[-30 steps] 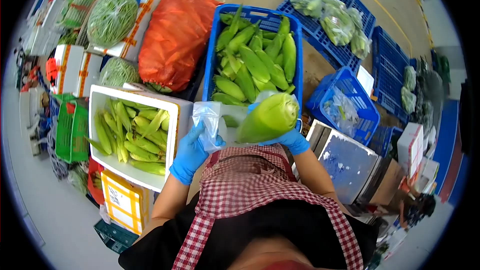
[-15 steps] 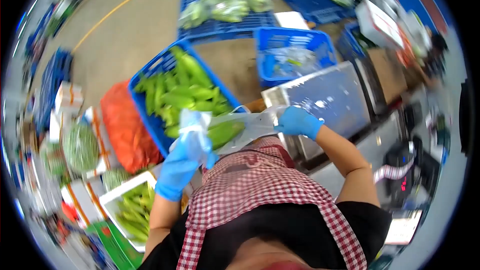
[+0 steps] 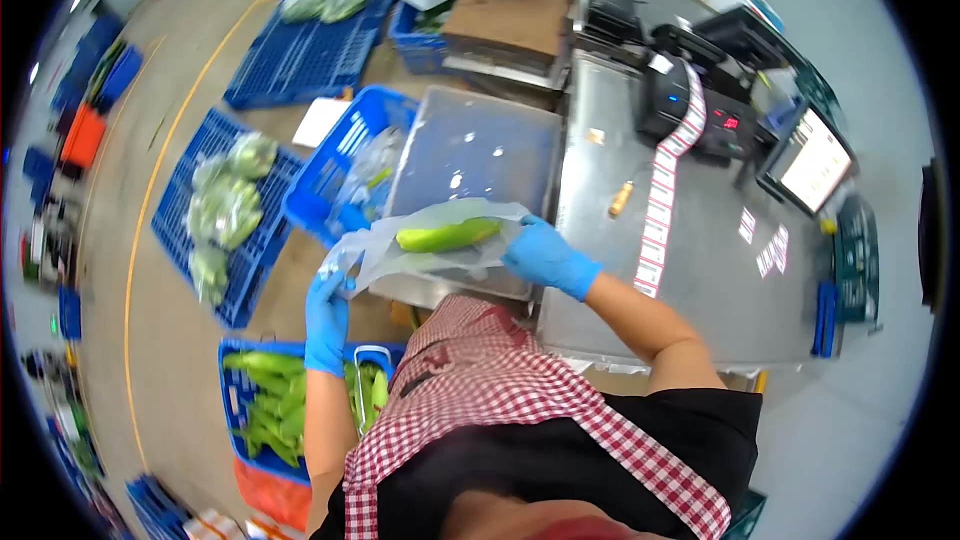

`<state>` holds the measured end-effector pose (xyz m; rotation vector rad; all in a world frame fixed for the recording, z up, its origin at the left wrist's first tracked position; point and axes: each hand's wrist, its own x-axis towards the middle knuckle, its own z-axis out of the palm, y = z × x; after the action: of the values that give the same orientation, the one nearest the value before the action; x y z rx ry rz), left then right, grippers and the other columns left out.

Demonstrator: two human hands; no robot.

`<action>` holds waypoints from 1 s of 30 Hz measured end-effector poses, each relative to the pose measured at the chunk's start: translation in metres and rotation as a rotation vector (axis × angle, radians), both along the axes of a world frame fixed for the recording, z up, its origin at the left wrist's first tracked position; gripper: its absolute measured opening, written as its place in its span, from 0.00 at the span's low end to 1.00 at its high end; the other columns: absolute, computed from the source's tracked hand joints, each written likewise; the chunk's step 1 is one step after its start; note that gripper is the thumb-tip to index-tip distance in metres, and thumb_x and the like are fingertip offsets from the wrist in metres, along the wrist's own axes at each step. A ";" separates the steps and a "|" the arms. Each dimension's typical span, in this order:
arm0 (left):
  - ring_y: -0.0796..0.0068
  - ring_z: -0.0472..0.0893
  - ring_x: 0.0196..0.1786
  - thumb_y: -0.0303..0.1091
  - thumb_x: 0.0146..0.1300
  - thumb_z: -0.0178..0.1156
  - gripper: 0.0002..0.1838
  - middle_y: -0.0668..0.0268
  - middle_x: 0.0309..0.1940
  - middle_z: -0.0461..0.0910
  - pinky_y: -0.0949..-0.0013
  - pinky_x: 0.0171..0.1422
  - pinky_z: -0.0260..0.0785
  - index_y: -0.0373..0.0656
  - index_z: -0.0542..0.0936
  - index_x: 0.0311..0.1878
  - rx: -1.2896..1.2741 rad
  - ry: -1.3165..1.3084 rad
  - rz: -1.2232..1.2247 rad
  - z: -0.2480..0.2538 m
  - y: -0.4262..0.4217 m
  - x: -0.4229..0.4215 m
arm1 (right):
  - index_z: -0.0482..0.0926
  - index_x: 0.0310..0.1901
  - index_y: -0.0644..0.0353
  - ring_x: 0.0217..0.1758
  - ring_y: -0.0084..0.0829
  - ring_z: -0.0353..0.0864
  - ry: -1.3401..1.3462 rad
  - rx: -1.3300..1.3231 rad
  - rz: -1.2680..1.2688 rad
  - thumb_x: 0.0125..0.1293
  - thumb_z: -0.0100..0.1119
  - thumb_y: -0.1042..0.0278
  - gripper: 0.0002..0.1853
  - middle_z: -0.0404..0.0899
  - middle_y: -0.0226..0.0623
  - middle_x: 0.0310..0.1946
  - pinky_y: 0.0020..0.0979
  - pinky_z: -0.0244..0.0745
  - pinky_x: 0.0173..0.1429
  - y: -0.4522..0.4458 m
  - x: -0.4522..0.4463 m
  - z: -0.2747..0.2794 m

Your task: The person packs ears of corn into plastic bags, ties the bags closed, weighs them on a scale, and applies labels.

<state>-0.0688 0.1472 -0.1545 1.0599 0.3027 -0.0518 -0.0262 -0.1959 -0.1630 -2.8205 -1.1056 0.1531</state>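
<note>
A clear plastic bag (image 3: 376, 246) is stretched between my two blue-gloved hands. Inside it lies one green ear of corn in its husk (image 3: 448, 235). My left hand (image 3: 328, 315) grips the bag's left end, its fingers closed on the plastic. At the other end my right hand (image 3: 550, 256) pinches the bag's edge. Both hands hold the bag over the near part of a flat grey platform (image 3: 480, 145). Lower left, a blue crate (image 3: 236, 395) holds more husked corn (image 3: 275, 390), close to my left forearm.
A blue basket (image 3: 318, 195) with plastic bags stands left of the platform. Bagged green vegetables (image 3: 225, 205) rest on a blue pallet (image 3: 180, 225). To the right, a steel table (image 3: 610, 290) carries a label printer (image 3: 665, 100), a label strip (image 3: 655, 225) and a screen (image 3: 812, 160).
My view and body have turned right, from the corn crate to the platform and steel table. The bag, with the corn in it, has come along, now spread level between my hands.
</note>
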 end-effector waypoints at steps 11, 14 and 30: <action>0.76 0.74 0.26 0.26 0.47 0.62 0.11 0.65 0.25 0.78 0.74 0.35 0.66 0.36 0.79 0.36 0.661 0.204 -0.304 -0.107 -0.032 0.092 | 0.78 0.45 0.59 0.51 0.39 0.73 0.268 0.130 -0.412 0.49 0.51 0.73 0.18 0.76 0.42 0.47 0.39 0.61 0.60 -0.018 0.007 -0.027; 0.75 0.75 0.25 0.26 0.44 0.62 0.11 0.63 0.25 0.79 0.73 0.32 0.67 0.35 0.79 0.34 0.732 0.205 -0.318 -0.130 -0.026 0.098 | 0.66 0.59 0.57 0.59 0.42 0.67 -0.291 0.236 -0.604 0.49 0.53 0.72 0.30 0.69 0.47 0.54 0.44 0.57 0.63 -0.014 0.000 -0.047; 0.79 0.75 0.33 0.35 0.51 0.64 0.17 0.67 0.33 0.80 0.75 0.37 0.67 0.34 0.79 0.41 0.622 0.068 -0.531 -0.055 -0.036 0.089 | 0.78 0.35 0.68 0.35 0.28 0.75 0.479 1.308 -1.321 0.53 0.60 0.59 0.17 0.78 0.40 0.33 0.29 0.70 0.41 -0.029 -0.005 -0.089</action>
<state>0.0199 0.1115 -0.2096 1.7388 0.0864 -0.4956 -0.0314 -0.2251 -0.2517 -1.5830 0.6753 -0.0335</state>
